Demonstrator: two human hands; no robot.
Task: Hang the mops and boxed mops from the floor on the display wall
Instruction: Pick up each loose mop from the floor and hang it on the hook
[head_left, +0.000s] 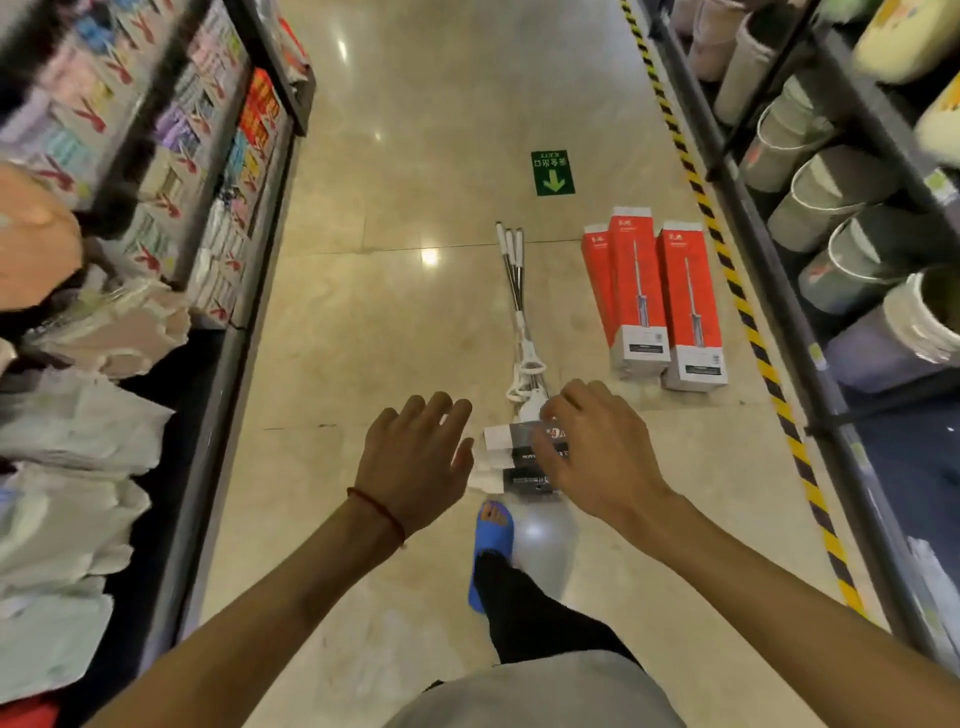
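Three loose mops (514, 291) lie together on the shiny aisle floor, thin metal poles pointing away, white handles at the far end and their labelled flat heads (506, 457) nearest me. To their right lie three red boxed mops (652, 296) side by side. My left hand (413, 462) hovers with spread fingers just left of the mop heads, holding nothing. My right hand (592, 452) reaches over the mop heads with fingers apart and partly hides them; it grips nothing.
A shelf of packaged goods (171, 156) and bagged items lines the left side. A rack of bins and buckets (831, 197) runs along the right behind a yellow-black floor stripe (727, 260). A green exit sticker (553, 173) marks the floor. My blue sandal (491, 540) stands below the mops.
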